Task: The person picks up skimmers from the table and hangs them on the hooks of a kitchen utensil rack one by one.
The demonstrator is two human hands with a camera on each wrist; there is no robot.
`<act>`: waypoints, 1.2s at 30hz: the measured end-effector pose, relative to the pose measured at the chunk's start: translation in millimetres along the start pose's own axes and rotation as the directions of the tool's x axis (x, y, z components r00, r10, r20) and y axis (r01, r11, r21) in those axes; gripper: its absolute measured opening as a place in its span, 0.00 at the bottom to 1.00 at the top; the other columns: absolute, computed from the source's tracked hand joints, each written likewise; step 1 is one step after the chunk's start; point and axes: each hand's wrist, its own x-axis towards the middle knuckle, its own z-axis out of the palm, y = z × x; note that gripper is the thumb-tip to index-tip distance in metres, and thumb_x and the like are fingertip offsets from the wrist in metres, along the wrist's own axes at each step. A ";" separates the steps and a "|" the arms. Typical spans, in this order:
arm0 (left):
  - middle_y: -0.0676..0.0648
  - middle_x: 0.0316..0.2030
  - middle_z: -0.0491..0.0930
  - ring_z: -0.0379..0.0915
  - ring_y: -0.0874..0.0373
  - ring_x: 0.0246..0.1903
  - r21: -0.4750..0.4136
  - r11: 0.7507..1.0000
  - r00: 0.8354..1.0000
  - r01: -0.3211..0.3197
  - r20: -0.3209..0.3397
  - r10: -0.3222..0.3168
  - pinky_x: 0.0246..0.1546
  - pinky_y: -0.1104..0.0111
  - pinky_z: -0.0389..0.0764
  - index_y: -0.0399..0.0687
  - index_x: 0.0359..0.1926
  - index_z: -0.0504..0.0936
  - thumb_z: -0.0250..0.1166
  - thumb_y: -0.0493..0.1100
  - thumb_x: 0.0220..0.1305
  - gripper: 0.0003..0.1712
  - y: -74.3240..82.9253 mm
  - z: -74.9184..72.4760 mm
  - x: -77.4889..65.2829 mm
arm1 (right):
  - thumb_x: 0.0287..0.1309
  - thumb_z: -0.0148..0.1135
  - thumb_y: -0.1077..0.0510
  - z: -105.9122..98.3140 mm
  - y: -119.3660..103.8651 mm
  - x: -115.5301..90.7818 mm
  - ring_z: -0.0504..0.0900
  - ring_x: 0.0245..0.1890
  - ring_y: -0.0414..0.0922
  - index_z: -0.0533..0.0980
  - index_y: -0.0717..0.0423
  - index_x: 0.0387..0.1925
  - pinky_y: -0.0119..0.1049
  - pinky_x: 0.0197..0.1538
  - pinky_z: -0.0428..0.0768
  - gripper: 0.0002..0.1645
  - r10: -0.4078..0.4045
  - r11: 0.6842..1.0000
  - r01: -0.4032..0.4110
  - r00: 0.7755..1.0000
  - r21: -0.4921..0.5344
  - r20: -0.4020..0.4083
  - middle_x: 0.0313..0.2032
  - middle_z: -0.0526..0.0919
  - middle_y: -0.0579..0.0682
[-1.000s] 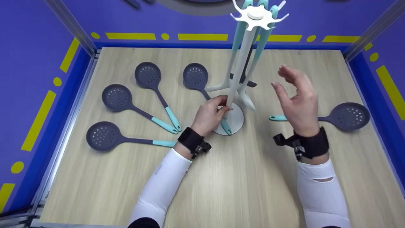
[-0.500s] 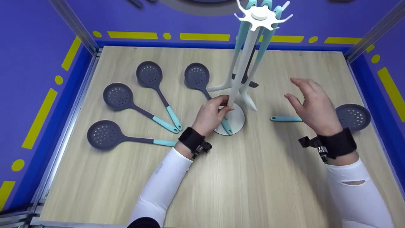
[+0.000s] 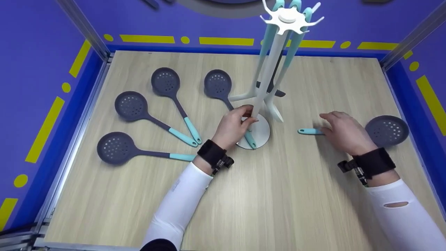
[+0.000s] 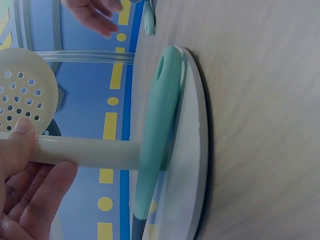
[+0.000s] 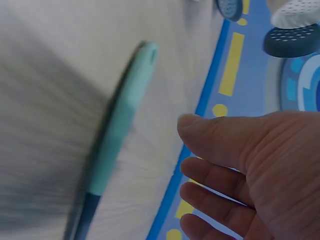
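My left hand [image 3: 230, 127] pinches the lower white pole [image 3: 269, 73] of a utensil stand, just above its round base [image 3: 263, 129]. A grey skimmer [image 3: 217, 83] with a mint handle lies beside the stand, its handle end resting across the base; the left wrist view shows this mint handle [image 4: 160, 125] close up. My right hand [image 3: 348, 134] is over another skimmer [image 3: 387, 131] at the right, covering its middle in the head view. In the right wrist view, thumb and fingers are spread and apart from that skimmer's mint handle [image 5: 122, 115].
Several mint-handled utensils [image 3: 296, 38] hang from the stand's hooked top [image 3: 287, 19]. Three more skimmers lie at the left: a back one [image 3: 165, 82], a middle one [image 3: 131, 105] and a front one [image 3: 116, 148]. Blue panels [image 3: 223, 21] bound the wooden table [image 3: 278, 209].
My right hand has moved right, away from the stand, then down over the right skimmer's handle. My left hand keeps its hold on the pole.
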 end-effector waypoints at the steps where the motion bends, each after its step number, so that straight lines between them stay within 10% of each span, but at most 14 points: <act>1: 0.48 0.51 0.88 0.85 0.60 0.52 0.000 1.000 1.000 0.000 0.000 0.000 0.48 0.74 0.85 0.47 0.58 0.82 0.68 0.50 0.72 0.19 0.0 0.2 0.1 | 0.67 0.68 0.62 2.3 3.0 -0.9 0.79 0.59 0.68 0.75 0.67 0.65 0.65 0.59 0.77 0.28 0.001 1.000 -0.001 1.000 -0.006 0.006 0.56 0.82 0.69; 23: 0.48 0.50 0.88 0.85 0.60 0.52 0.017 1.000 1.000 0.007 -0.002 -0.007 0.46 0.73 0.85 0.48 0.58 0.82 0.68 0.49 0.73 0.18 -0.8 0.2 -0.8 | 0.59 0.60 0.74 25.5 49.4 -17.4 0.80 0.38 0.65 0.81 0.65 0.41 0.62 0.37 0.78 0.10 0.024 0.991 -0.035 0.995 -0.127 -0.092 0.35 0.80 0.64; 36: 0.48 0.50 0.88 0.85 0.60 0.51 0.014 1.000 1.000 0.019 0.002 -0.019 0.46 0.73 0.85 0.47 0.59 0.82 0.68 0.50 0.72 0.19 0.0 0.5 -0.7 | 0.61 0.61 0.73 24.6 50.9 -17.8 0.82 0.35 0.66 0.78 0.65 0.45 0.64 0.38 0.77 0.11 0.017 0.992 -0.034 0.991 -0.125 -0.131 0.38 0.79 0.66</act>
